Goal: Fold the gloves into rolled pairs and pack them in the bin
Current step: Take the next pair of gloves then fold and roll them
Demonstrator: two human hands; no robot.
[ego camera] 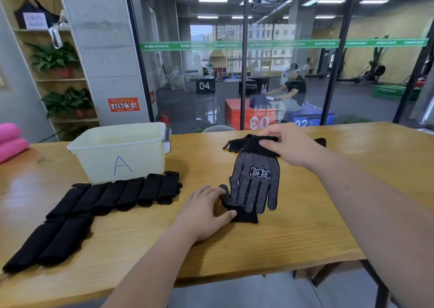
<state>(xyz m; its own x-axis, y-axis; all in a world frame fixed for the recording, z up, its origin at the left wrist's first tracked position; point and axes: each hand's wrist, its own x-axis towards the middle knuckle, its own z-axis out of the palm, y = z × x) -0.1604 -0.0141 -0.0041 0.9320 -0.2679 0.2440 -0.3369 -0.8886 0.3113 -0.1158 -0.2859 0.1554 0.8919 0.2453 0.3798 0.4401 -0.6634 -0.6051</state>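
fingers of my right hand [288,143] pinch the far cuff of the stacked gloves [256,181], my left hand [206,211] grips their near end, so i should square both edges flat before rolling tight.

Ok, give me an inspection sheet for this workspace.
Surface: wooden table, glossy.
Job's things: bin marked A, back left; rolled pairs in rows in front of it, outside the bin; dotted glove lying flat, cuff away from the person; loose gloves behind it.
Clutter: pink rolls at the left edge.
Grippers: right hand pinches the dotted glove's cuff; left hand holds its near end.
Cables: nothing seen.
Surroundings: shelf with potted plants at left; glass wall behind the table, a gym hall beyond.
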